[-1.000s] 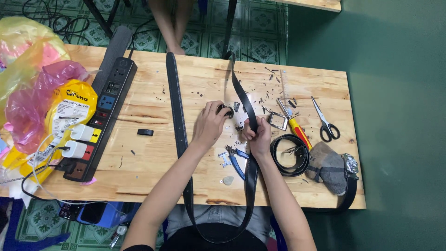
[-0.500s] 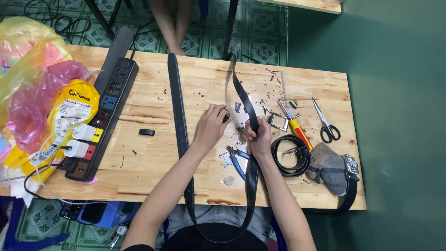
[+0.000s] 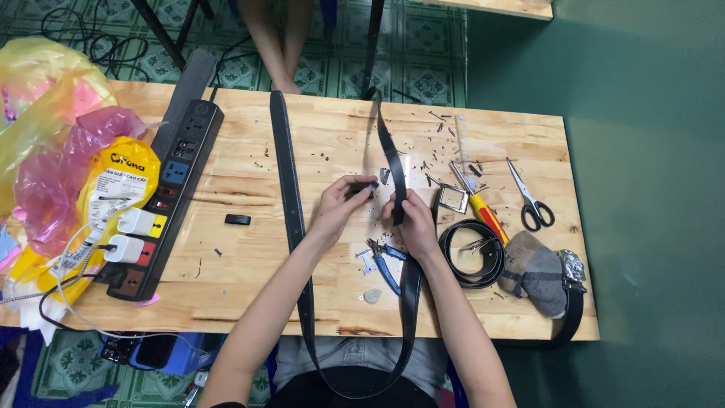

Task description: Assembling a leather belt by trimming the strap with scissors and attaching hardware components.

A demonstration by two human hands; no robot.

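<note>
While both hands work mid-table, the scene runs, biggest thing first:

Table (image 3: 317, 302): pale wood, flecked with dark scraps near its far right part, which suggests cutting or punching has already been done.

Bags (image 3: 53, 128): yellow and pink plastic, heaped at the left end.

Power strip (image 3: 170, 196): long and black, lying slantwise beside the bags, with white chargers plugged in.

Belt (image 3: 291, 204): black strap in a long loop; one run lies flat across the table left of the hands, the loop hangs off the near edge by the lap, and the other run comes up under the right hand, its end raised.

Left hand (image 3: 336, 208): fingertips pinched on a small dark piece, too small to identify.

Right hand (image 3: 411, 219): closed around the belt's raised end, thumb on top.

Coiled belt (image 3: 472, 249): second black strap, rolled, just right of the right hand.

Scissors (image 3: 532, 204): open-handled, well right.

Screwdriver (image 3: 483, 208): red and yellow, near the buckle.

Pliers (image 3: 385, 261): blue-handled, just below the hands.

Buckle (image 3: 451, 198): square metal frame, loose, apart from the belt; by that, fitting looks unfinished.
</note>
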